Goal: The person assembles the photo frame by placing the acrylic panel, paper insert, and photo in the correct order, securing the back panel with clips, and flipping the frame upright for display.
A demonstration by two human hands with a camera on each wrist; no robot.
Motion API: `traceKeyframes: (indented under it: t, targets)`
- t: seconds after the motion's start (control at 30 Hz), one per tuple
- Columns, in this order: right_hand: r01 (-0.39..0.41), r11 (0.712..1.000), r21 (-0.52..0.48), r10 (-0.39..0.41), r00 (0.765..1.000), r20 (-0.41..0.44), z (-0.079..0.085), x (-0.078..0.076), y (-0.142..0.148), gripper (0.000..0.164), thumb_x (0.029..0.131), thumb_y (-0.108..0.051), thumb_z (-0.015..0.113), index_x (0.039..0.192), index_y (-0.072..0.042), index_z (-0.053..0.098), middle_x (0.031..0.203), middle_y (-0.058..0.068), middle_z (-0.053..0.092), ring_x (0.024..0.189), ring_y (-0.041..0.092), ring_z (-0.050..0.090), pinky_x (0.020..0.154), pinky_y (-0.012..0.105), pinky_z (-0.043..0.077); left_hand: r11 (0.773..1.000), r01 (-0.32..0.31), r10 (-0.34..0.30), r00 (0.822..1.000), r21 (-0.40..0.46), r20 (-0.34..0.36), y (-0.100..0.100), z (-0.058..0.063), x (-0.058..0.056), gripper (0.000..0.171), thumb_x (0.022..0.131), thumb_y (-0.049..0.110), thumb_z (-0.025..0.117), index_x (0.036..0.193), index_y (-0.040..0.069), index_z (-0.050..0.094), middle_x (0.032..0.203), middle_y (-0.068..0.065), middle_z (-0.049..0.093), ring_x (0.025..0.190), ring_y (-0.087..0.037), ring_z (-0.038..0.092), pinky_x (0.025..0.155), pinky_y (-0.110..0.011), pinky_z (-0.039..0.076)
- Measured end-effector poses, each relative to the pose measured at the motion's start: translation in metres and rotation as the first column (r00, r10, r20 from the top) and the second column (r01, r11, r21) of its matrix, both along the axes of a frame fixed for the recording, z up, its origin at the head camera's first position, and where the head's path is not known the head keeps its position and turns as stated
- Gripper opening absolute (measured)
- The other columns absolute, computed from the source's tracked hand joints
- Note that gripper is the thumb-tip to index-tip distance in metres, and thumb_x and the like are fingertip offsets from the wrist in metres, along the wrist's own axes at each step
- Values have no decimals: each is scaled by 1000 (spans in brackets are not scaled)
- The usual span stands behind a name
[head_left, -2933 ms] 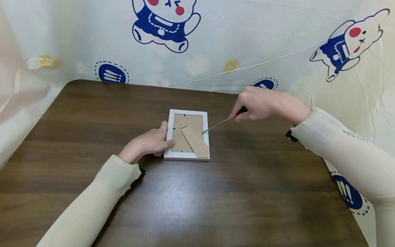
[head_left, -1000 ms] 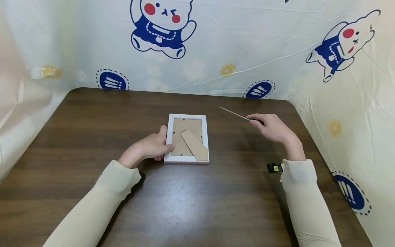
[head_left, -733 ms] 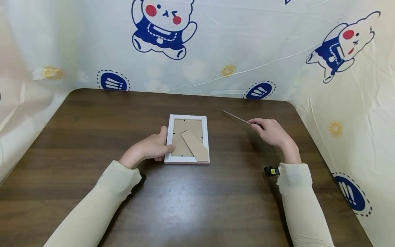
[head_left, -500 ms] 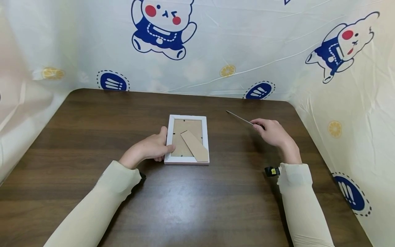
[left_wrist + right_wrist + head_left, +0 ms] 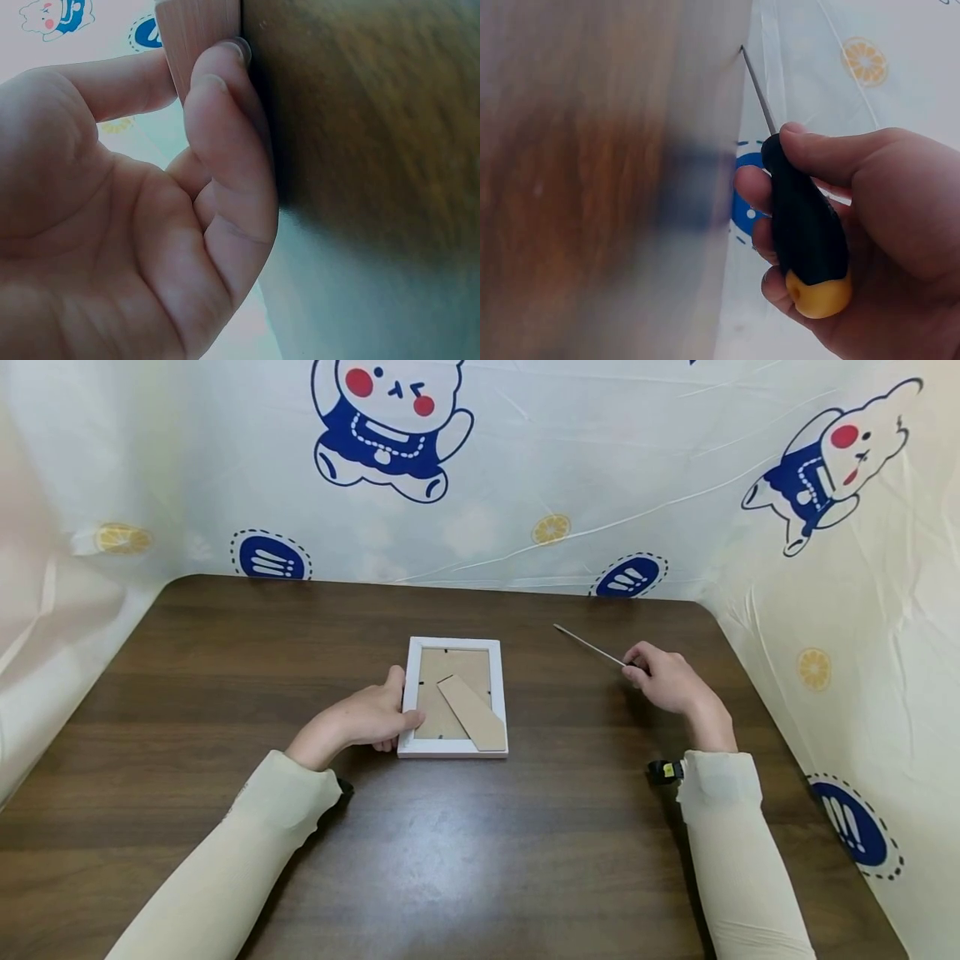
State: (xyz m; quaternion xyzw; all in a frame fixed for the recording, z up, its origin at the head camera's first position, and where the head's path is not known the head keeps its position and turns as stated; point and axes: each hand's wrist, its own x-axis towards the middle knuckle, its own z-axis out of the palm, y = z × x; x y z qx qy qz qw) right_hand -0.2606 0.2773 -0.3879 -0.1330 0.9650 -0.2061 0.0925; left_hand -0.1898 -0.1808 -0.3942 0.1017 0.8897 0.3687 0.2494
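A white picture frame [image 5: 496,677] lies back side up on the table, showing a brown backing board [image 5: 433,702] and a slanted easel stand [image 5: 474,714]. Small dark tabs sit around the board's edge. My left hand [image 5: 367,714] grips the frame's left side, thumb over the border onto the board; the left wrist view shows curled fingers at the frame's side edge [image 5: 206,34]. To the right, my right hand [image 5: 667,681] holds a screwdriver [image 5: 806,214] by its black, yellow-ended handle. The shaft [image 5: 588,644] points to the far left, its tip apart from the frame.
The dark wooden table [image 5: 450,860] stretches around both hands. Behind it and along the sides hangs a pale curtain [image 5: 487,460] printed with cartoon animals, blue ovals and lemon slices. A black wrist camera [image 5: 663,772] sits at the right sleeve cuff.
The screwdriver's tip has left the frame's right inner edge. My right hand has carried it rightward and nearer to me, with a slight further shift lately. The left hand keeps its hold.
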Motion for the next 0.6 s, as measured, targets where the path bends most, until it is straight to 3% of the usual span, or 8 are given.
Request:
traceKeyframes:
  t: [0.6]
  targets:
    - [-20, 998, 56, 19, 1000, 17, -10, -7, 14, 24, 108, -17, 62, 122, 2, 60, 104, 21, 64, 97, 37, 57, 91, 57, 47, 1000, 3, -3, 1000, -9, -1, 0, 1, 0, 41, 105, 24, 60, 123, -1, 33, 78, -15, 63, 60, -24, 63, 58, -37, 56]
